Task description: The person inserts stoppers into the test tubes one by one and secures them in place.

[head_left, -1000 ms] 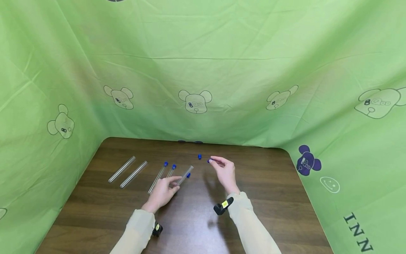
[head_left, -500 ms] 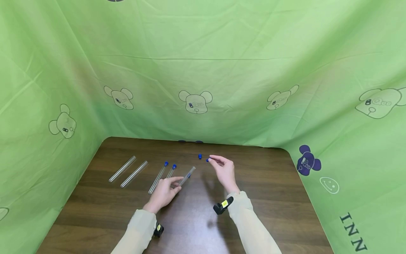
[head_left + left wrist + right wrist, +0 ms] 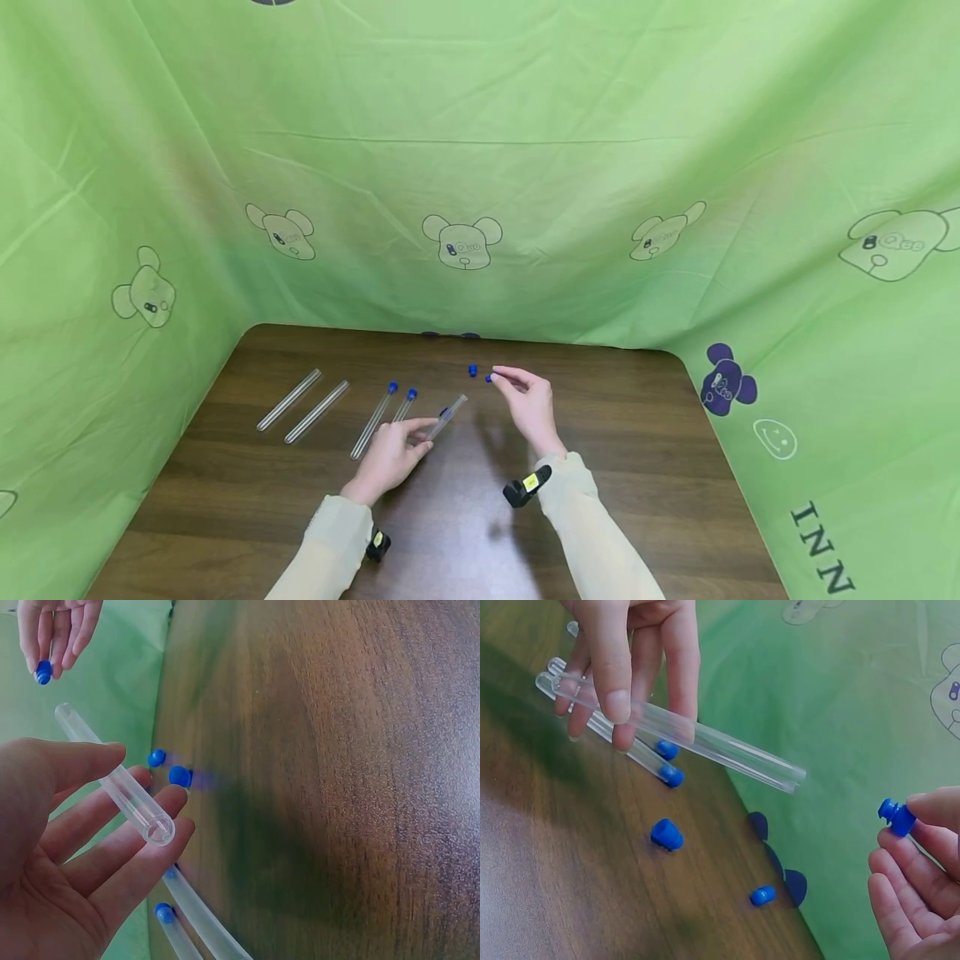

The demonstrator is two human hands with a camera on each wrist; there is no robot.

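Observation:
My left hand pinches a clear glass test tube between thumb and fingers. The tube is raised off the table and tilted, its open end pointing toward my right hand. Between the right thumb and fingertips I hold a blue stopper, its narrower ribbed end facing the tube's mouth. A gap separates stopper and tube. Two loose blue stoppers lie on the table: one near the right hand in the head view, another seen behind the held tube.
Two test tubes with blue stoppers, one longer in view and one partly covered by the left hand, lie beside it. Farther left lie two unstoppered tubes. A green printed cloth surrounds the brown wooden table at back and sides.
My left hand has carried the tube slightly to the right, across the loose stopper behind it. My right hand has brought its stopper slightly left, so the gap has narrowed.

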